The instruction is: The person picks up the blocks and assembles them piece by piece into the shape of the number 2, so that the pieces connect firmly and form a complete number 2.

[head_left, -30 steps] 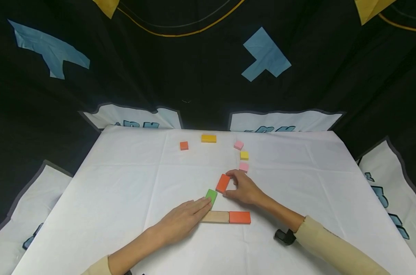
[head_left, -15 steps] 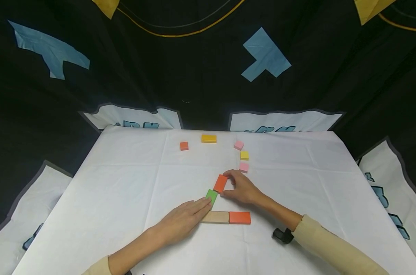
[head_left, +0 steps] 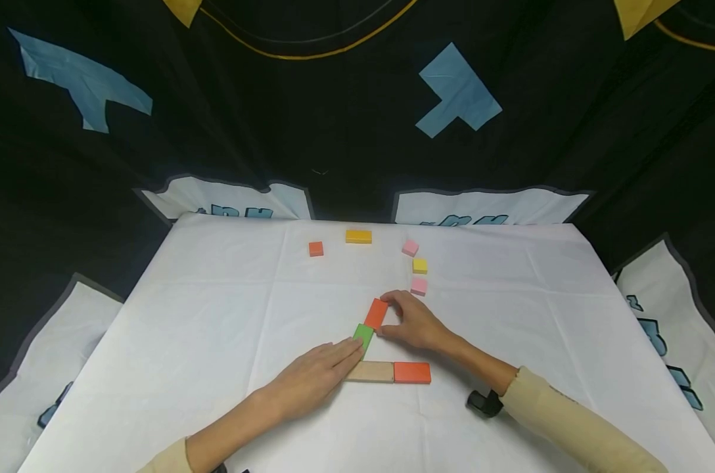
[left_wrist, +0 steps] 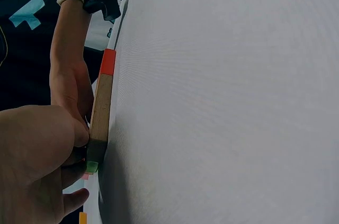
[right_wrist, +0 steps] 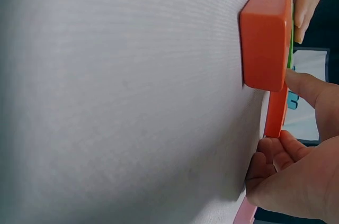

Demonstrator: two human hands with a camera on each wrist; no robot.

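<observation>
My left hand (head_left: pixel 313 378) lies flat with straight fingers over a green block (head_left: pixel 363 335) and the left part of a plain wooden block (head_left: pixel 374 372). Thumb and fingers of my right hand (head_left: pixel 413 322) pinch an orange-red block (head_left: pixel 376 314) by its ends. That block lies slanted, its lower end right at the top of the green one. A second orange-red block (head_left: pixel 412 373) continues the wooden block to the right in a straight row; it looms large in the right wrist view. In the left wrist view my left hand (left_wrist: pixel 37 155) hides most of the green block.
Beyond the hands, two pink blocks (head_left: pixel 418 286) and a yellow cube (head_left: pixel 419 266) stand in a loose column. Farther back lie an amber block (head_left: pixel 359 236) and a small orange cube (head_left: pixel 316 249). A white cloth (head_left: pixel 174 341) covers the table, with a dark curtain (head_left: pixel 345 131) behind.
My right hand has slid the slanted orange-red block left and slightly down, closing the gap to the green block. The left hand has stayed in place.
</observation>
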